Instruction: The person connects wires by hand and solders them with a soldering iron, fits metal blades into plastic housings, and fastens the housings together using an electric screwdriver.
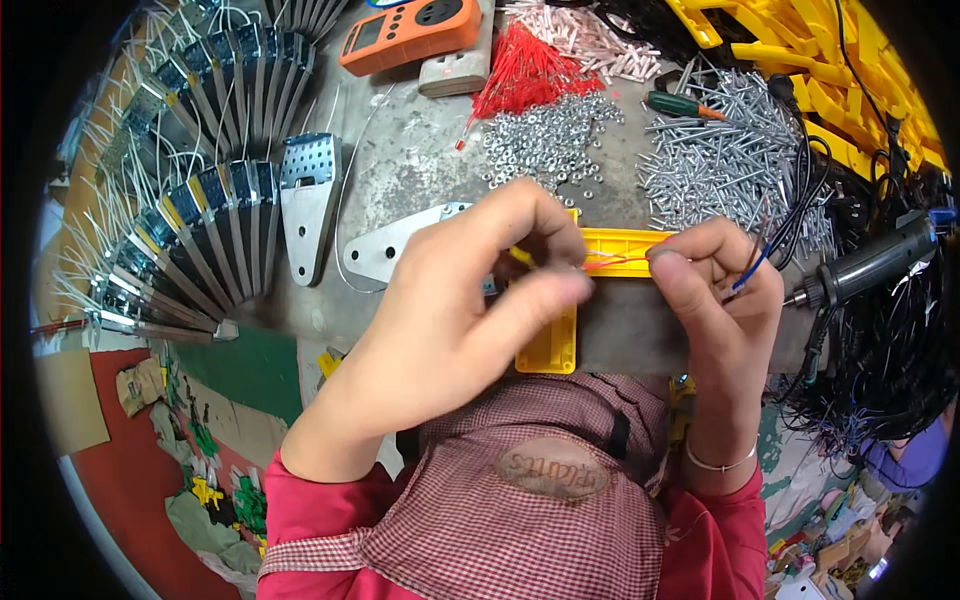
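Observation:
Both hands are raised over the bench edge around a yellow plastic part (556, 342). My left hand (470, 300) covers the part's left end, fingers pinched on it and on thin red wires (615, 262) running along its top. My right hand (715, 290) grips the part's right end, thumb pressed on the wires, with a blue wire (752, 272) trailing from its fingers. How the wires join the part is hidden by my fingers.
On the grey bench lie a pile of nuts (548, 140), a heap of long screws (735, 170), a bunch of red wires (525, 72), an orange meter (410, 30), a screwdriver (680, 105), metal brackets (308, 200), fanned metal strips (190, 240) and a soldering iron (880, 262).

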`<state>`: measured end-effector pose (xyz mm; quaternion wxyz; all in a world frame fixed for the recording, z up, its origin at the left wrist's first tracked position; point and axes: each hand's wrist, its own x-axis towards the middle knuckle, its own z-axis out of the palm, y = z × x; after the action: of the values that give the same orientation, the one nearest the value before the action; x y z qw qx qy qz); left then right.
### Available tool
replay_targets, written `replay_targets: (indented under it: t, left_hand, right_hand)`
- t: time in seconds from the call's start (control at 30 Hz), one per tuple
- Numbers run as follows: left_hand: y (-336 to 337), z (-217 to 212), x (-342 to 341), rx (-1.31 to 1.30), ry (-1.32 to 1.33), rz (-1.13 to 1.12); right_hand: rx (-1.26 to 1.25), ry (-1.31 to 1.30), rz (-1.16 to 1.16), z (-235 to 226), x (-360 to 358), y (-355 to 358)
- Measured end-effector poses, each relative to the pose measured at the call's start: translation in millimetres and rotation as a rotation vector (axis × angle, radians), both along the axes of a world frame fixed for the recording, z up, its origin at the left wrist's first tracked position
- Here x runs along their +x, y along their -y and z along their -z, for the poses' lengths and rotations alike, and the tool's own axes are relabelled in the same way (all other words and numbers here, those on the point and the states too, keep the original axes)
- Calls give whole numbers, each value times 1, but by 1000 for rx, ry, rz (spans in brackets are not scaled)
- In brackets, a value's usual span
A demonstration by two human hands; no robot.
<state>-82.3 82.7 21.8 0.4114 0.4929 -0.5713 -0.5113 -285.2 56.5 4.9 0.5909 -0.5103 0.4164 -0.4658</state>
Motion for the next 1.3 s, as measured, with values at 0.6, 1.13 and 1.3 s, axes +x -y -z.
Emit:
replay_targets:
  t: [0.6, 1.13, 1.3]
  left_hand:
    - [-2, 16, 14, -426, 405, -132]
    - [0, 9, -6, -369, 504, 21]
    - [-1, 9, -9, -404, 470, 36]
  right_hand:
    - [-231, -701, -239, -6, 5, -19]
    - [-697, -670, -4, 7, 6, -14]
    - [-580, -755, -45, 0, 7, -14]
